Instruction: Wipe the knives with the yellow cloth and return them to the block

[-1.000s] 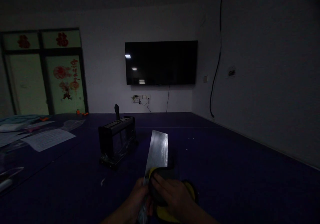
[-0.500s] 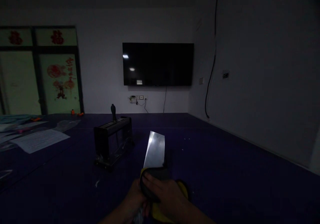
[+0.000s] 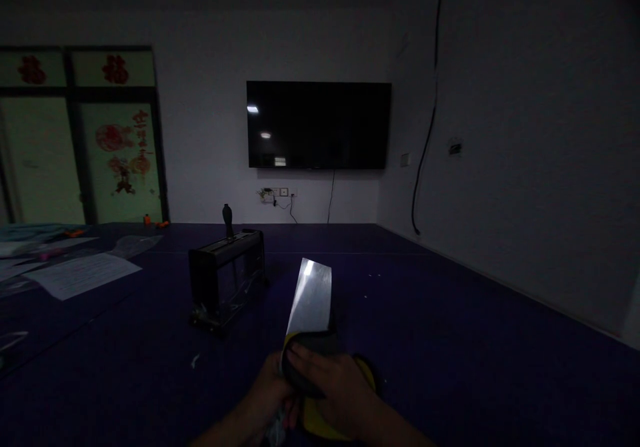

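Note:
A kitchen knife with a broad shiny blade (image 3: pixel 311 297) points up and away from me at the bottom centre. Round its lower part lies a grey and yellow cloth (image 3: pixel 320 423) with a dark edge. My right hand (image 3: pixel 340 384) presses the cloth against the blade with its fingers closed over it. Just left and below, my left hand (image 3: pixel 273 387) is closed at the knife's lower end; the handle itself is hidden. A bit of clear plastic shows under the left hand.
A black frame-like device (image 3: pixel 225 250) with an upright lever stands on the dark blue table (image 3: pixel 425 340), left of the knife. Printed paper (image 3: pixel 85 275) and plastic bags lie further left. Small orange items (image 3: pixel 161 224) sit at the far edge. White scraps dot the surface.
My view has shifted slightly, so the whole scene sits a little differently. Both hands keep their hold on the knife and cloth, with hardly any visible movement.

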`<state>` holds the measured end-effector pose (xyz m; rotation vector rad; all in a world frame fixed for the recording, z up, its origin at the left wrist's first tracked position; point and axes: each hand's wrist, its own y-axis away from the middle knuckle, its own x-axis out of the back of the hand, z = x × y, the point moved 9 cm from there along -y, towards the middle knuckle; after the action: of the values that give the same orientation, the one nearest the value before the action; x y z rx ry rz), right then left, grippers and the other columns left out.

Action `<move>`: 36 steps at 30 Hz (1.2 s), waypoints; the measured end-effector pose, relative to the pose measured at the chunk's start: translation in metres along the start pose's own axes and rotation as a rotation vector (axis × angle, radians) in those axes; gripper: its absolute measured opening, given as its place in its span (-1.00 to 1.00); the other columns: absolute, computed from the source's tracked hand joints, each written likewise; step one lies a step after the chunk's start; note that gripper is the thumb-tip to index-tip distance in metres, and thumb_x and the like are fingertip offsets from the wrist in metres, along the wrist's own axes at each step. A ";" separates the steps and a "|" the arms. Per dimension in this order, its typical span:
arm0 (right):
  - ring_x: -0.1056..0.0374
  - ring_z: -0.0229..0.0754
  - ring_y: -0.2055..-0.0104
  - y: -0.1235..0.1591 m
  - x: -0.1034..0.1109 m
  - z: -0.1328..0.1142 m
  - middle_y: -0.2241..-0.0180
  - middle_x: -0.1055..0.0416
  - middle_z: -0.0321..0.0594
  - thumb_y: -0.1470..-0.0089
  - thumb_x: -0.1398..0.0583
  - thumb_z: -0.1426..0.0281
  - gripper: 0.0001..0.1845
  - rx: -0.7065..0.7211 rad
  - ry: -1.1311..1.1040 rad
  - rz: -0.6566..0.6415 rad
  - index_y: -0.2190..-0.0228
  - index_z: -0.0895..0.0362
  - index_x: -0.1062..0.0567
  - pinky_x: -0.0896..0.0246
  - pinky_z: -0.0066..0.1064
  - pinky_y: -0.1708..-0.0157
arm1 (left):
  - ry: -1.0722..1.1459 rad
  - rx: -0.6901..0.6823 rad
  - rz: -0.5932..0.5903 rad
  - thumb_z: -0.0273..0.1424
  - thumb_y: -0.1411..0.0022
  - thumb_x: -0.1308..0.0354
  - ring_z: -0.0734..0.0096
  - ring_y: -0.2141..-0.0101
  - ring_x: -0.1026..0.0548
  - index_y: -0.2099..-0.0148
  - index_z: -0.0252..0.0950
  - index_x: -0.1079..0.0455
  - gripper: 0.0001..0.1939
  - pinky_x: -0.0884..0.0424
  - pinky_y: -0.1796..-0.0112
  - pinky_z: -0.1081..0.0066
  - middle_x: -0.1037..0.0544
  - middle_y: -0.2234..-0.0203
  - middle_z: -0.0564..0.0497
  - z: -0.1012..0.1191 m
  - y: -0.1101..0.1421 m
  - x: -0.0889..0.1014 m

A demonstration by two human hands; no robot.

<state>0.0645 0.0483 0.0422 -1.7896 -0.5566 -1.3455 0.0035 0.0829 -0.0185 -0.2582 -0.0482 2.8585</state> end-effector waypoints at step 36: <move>-0.14 -0.08 -0.16 0.011 0.020 0.036 -0.22 0.03 -0.14 0.18 -0.07 0.52 -0.20 -0.268 0.078 0.162 -0.17 0.13 -0.12 -0.20 -0.25 -0.01 | 0.191 0.036 0.015 -0.39 0.22 -0.11 0.64 0.90 -0.09 0.64 -0.26 -0.12 -0.82 0.12 0.79 0.61 -0.10 0.93 0.23 0.016 0.004 0.000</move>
<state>0.1004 0.0687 0.0530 -1.9389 -0.1905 -1.4208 -0.0001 0.0790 -0.0033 -0.5246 0.0425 2.8319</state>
